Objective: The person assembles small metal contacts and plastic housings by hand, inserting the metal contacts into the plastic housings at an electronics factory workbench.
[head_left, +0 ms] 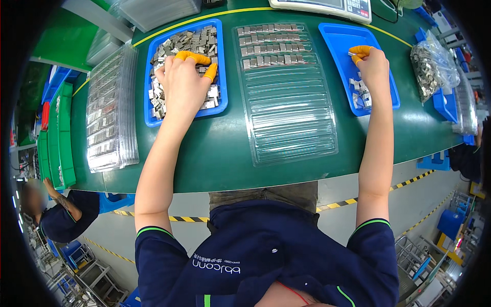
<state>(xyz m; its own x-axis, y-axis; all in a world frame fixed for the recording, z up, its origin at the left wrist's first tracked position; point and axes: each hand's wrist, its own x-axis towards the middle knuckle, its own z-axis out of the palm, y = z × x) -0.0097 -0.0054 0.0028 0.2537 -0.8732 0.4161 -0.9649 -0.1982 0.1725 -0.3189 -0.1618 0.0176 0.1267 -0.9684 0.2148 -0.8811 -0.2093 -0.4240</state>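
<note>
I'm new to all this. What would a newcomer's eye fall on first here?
Probably the bright yellow finger covers on both hands: the left hand over a blue rectangular plastic tray heaped with small silvery parts, the right hand over another blue plastic tray on the right, seemingly pinching a small silvery piece. Between them, a clear ribbed plastic tray lies on the green tabletop, its four far rows holding similar-looking parts.

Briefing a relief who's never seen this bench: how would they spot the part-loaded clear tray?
On the green table, between the left blue bin and the right blue bin, lies a ribbed clear tray. Unlike the stack of clear trays on its left, it has metal parts only in its four far rows.
</note>
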